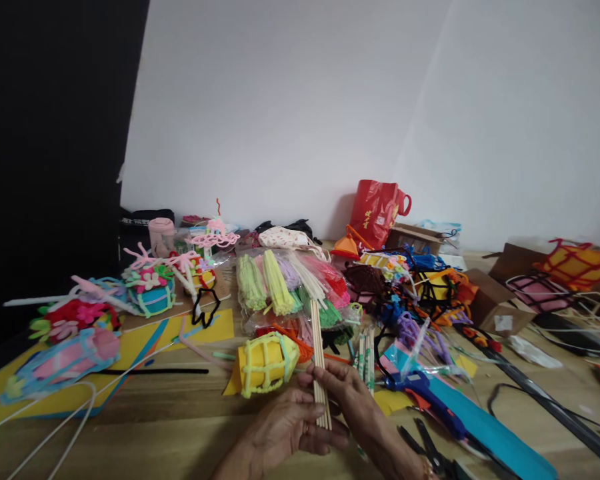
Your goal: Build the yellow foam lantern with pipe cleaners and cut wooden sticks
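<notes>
Both my hands meet at the bottom centre over a wooden table [145,427]. My left hand [285,427] and my right hand [353,400] are closed together around a small bundle of thin wooden sticks [318,353], which points up and away from me. Just left of the sticks lies a yellow lantern [266,363] caged in pale green pipe cleaners. Behind them sits a clear bag of coloured pipe cleaners [290,287].
A blue glue gun [425,393] and black scissors [430,450] lie to the right. Finished pipe-cleaner crafts [80,333] rest on yellow sheets at the left. Cardboard boxes [495,303], a red bag [375,210] and tangled craft pieces crowd the back and right.
</notes>
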A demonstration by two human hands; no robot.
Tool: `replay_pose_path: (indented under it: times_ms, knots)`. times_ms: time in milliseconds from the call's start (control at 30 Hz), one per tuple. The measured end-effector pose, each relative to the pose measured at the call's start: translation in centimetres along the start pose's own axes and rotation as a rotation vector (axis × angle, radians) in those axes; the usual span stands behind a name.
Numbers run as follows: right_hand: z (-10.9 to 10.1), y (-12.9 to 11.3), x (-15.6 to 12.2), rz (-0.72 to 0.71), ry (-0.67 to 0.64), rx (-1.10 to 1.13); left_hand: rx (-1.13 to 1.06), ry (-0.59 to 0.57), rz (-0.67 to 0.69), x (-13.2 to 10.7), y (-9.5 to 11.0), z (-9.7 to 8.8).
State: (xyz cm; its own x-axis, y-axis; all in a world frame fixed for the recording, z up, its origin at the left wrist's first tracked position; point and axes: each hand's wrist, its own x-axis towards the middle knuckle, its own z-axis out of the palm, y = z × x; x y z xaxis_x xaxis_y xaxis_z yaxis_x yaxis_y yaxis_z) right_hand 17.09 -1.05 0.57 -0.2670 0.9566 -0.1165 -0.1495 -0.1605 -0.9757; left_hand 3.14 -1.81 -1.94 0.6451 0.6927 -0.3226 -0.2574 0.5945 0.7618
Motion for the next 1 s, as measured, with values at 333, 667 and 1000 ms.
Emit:
replay_pose_path:
  times_ms: [333, 667, 1000]
  knots:
    - [-0.2, 0.6, 0.1, 0.024, -0.006, 0.031, 0.005, 0.014, -0.006, -0.1, 0.4, 0.4]
    - [-0.4, 1.5, 0.5, -0.014, -0.004, 0.081, 0.008, 0.059, 0.013, -0.1, 0.2, 0.4]
    - [-0.5, 2.2, 1.1, -0.059, -0.071, 0.178, 0.096, 0.111, 0.024, 0.0, 0.6, 0.2]
